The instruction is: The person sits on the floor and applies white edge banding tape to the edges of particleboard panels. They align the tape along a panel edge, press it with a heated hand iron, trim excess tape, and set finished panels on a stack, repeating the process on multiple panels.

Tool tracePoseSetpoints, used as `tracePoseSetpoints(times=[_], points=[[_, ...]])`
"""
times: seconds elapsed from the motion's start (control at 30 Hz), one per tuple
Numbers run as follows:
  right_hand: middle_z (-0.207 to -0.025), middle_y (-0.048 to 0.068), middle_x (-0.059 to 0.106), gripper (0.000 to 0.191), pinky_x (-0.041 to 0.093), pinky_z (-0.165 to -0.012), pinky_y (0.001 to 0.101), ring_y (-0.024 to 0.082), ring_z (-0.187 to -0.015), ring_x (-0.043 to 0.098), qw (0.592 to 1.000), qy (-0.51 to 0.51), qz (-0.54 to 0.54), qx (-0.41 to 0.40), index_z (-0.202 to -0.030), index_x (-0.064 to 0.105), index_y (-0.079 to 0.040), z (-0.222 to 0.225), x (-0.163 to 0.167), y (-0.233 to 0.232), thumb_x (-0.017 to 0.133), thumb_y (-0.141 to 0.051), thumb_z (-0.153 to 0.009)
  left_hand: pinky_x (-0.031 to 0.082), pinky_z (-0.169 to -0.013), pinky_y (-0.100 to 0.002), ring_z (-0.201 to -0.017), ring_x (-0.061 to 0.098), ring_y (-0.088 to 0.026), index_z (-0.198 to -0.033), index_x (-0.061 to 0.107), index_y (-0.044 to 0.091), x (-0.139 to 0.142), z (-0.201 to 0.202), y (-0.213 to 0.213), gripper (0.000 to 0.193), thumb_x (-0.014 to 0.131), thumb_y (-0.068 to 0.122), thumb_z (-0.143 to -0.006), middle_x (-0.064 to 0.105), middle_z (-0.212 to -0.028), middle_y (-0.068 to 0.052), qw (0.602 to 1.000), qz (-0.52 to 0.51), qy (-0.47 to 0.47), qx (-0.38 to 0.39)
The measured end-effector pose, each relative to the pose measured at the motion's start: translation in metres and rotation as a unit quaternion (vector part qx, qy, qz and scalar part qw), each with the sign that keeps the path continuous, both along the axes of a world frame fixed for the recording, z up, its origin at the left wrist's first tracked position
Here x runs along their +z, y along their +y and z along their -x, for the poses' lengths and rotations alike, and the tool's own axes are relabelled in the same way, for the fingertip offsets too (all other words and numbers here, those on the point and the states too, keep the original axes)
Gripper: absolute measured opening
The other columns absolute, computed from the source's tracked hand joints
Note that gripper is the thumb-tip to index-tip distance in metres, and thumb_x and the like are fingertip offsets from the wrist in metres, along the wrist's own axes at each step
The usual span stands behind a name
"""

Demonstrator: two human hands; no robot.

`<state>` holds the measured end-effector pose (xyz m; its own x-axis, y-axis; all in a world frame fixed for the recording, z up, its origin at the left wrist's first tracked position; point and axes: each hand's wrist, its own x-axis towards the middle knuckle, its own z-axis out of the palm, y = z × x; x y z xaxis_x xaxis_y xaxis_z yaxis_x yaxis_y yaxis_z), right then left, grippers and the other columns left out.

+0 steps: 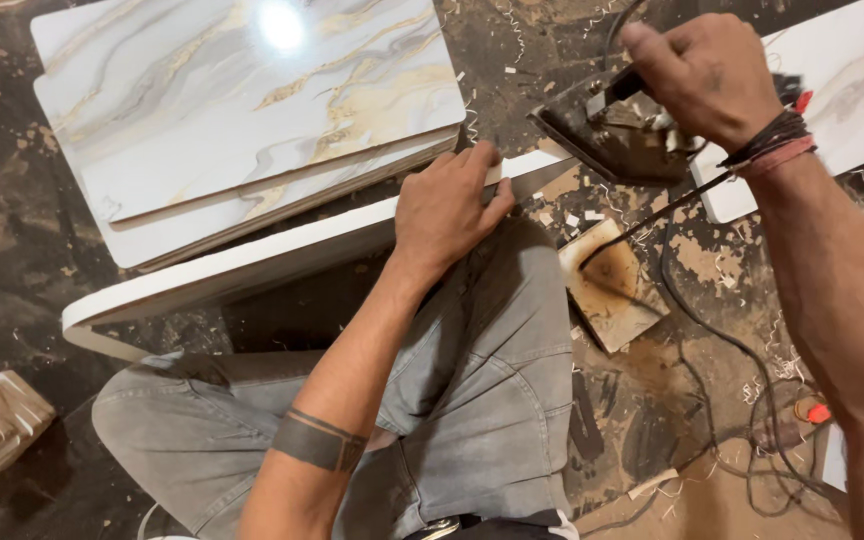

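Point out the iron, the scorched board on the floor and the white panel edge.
iron [607,135]: head view, metal body.
scorched board [612,285]: head view, burnt middle.
white panel edge [252,268]: head view, top edge.

panels [242,100]: glossy marble-look | iron [612,130]: dull scorched metal | floor [12,250]: rough
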<state>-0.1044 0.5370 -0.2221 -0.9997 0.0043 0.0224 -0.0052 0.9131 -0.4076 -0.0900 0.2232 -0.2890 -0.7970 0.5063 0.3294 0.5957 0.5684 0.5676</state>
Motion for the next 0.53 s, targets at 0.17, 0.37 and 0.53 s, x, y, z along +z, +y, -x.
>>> tracePoseSetpoints(times=[0.17,0.37,0.53], points=[[-0.044,0.005,0.045,0.086,0.03,-0.043,0.0357,0.017,-0.039,0.04,0.972,0.011,-0.234,0.024,-0.069,0.072,-0.008,0.006,0.01,-0.044,0.038,-0.076,-0.109,0.055,-0.066,-0.045,-0.086,0.071,-0.026,-0.105,0.061,0.011,-0.001,-0.002,-0.004,0.027,0.069,0.035,-0.094,0.073,-0.092,-0.004,1.0,-0.015,-0.021,0.002],[-0.049,0.006,0.048,0.085,0.037,-0.045,0.0359,0.021,-0.042,0.047,0.95,0.092,-0.295,0.043,-0.067,0.072,-0.012,0.002,0.012,-0.092,0.042,-0.077,-0.113,0.053,-0.063,-0.046,-0.08,0.071,-0.028,-0.102,0.065,0.012,-0.005,-0.003,-0.025,0.028,0.071,0.038,-0.094,0.073,-0.086,-0.005,1.0,-0.002,-0.016,0.015],[-0.05,0.005,0.051,0.082,0.04,-0.046,0.0351,0.02,-0.044,0.052,0.953,0.115,-0.276,0.042,-0.068,0.071,-0.013,0.005,0.005,-0.112,0.043,-0.075,-0.114,0.052,-0.06,-0.046,-0.075,0.071,-0.028,-0.098,0.066,0.012,-0.005,-0.006,-0.045,0.032,0.072,0.042,-0.093,0.072,-0.08,-0.005,0.999,0.024,-0.005,0.035]])
